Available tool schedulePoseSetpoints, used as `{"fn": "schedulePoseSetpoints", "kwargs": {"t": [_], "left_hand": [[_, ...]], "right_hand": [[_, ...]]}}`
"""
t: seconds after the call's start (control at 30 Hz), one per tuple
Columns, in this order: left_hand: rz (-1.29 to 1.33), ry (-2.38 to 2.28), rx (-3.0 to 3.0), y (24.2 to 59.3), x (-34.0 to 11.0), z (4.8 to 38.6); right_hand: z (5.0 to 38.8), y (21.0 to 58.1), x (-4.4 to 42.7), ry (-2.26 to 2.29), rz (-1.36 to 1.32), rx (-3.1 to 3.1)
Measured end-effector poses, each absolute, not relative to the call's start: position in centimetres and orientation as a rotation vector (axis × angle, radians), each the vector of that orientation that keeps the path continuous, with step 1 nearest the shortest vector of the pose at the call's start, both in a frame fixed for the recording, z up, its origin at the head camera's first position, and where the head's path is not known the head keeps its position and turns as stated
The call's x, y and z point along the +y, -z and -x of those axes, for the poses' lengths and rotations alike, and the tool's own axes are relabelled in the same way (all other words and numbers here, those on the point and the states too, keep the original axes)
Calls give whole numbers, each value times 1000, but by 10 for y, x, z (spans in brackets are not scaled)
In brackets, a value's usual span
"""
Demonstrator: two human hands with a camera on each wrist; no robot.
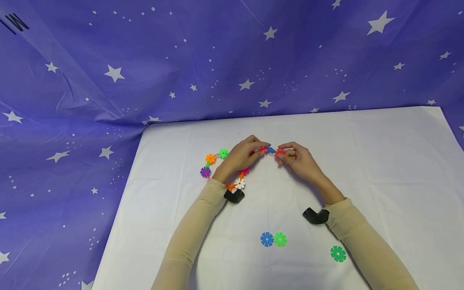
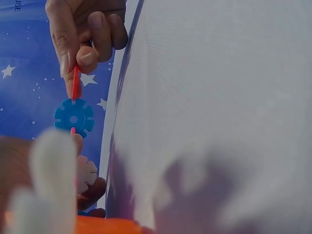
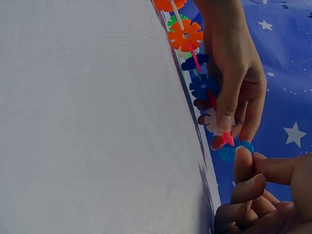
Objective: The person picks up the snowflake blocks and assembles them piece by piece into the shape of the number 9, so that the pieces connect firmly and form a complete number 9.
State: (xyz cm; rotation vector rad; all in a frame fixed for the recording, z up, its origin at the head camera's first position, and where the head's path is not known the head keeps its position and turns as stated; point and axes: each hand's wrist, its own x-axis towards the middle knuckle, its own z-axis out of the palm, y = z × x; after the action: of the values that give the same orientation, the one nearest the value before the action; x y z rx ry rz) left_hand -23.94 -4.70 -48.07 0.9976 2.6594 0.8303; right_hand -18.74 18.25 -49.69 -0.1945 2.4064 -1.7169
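My left hand (image 1: 242, 156) pinches a pink notched snowflake disc (image 3: 227, 139) at one end of a chain of linked plastic discs. A blue snowflake disc (image 2: 74, 118) is joined to that pink one, between the two hands. My right hand (image 1: 300, 160) pinches a red snowflake disc (image 2: 75, 83) between thumb and fingertips. In the left wrist view the red disc stands edge-on at a notch of the blue disc; how deep it sits cannot be told. The chain curves left under my left wrist, through a white disc (image 1: 240, 184), a purple disc (image 1: 205, 172) and an orange disc (image 1: 211, 158).
On the white-covered table (image 1: 391, 169), a loose blue disc (image 1: 267, 239) lies beside a light green disc (image 1: 280, 239). Another green disc (image 1: 338, 253) lies near my right forearm. A purple star-patterned cloth (image 1: 217, 60) hangs behind the table.
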Motion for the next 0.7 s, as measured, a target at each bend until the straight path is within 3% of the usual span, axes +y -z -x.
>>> {"fn": "schedulePoseSetpoints", "kwargs": {"t": [0.7], "left_hand": [[-1015, -1080, 2740, 479, -39, 235]], "right_hand": [[185, 498, 179, 1927, 32, 2241]]}}
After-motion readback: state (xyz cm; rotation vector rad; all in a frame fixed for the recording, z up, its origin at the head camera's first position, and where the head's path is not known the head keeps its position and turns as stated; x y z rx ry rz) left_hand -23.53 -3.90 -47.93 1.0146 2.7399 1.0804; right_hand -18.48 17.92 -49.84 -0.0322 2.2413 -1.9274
